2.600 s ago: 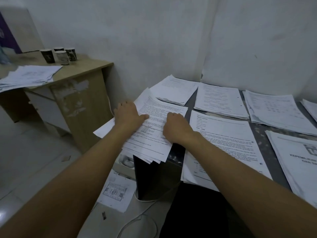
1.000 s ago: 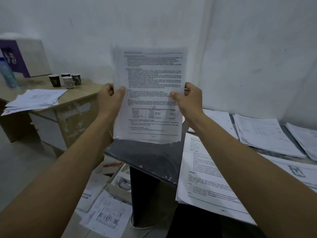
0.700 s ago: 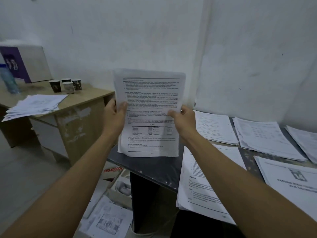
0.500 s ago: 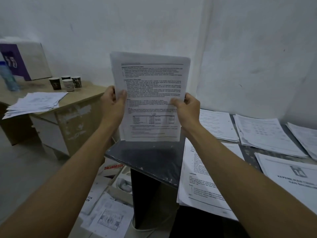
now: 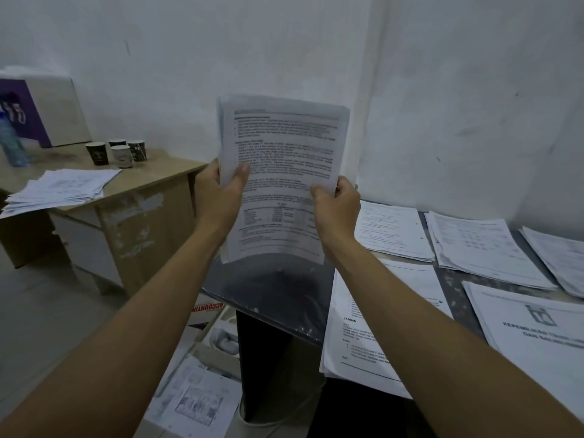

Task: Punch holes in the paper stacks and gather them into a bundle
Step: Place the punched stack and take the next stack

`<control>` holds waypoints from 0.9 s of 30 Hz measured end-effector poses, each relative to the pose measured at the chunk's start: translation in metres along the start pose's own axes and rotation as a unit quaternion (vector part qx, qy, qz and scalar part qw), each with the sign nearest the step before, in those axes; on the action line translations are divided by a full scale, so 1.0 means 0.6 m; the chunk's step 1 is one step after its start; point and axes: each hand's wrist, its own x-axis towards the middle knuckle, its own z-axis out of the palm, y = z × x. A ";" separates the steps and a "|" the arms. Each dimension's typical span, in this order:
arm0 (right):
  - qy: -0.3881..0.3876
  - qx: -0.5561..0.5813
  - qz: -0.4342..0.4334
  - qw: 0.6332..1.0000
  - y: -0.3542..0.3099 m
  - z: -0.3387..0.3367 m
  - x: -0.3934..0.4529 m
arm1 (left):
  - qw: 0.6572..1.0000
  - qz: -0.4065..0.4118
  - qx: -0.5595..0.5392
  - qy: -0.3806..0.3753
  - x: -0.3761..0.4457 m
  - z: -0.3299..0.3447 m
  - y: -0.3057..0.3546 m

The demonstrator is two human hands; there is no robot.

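Left hand [image 5: 218,197] grips the left edge of the white printed paper stack [image 5: 281,178], right hand [image 5: 335,210] grips the right edge. The stack was flat on the dark glossy desk [image 5: 271,289] 2.6 s ago; now it's upright at frame centre, bottom edge at or just above the desk. Looks like squaring edges by tapping. No punch in view; remaining white stacks [image 5: 483,248] lie at right.
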 end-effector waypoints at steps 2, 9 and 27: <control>0.004 0.006 0.040 0.999 0.011 -0.005 -0.004 | 1.000 -0.019 -0.017 0.009 -0.008 -0.001 -0.010; 0.012 0.006 0.067 0.998 0.027 0.005 -0.009 | 0.999 -0.025 -0.023 0.036 -0.021 0.000 -0.029; -0.012 -0.003 0.079 0.997 0.007 -0.008 0.010 | 0.998 -0.028 -0.043 -0.032 0.001 -0.019 -0.003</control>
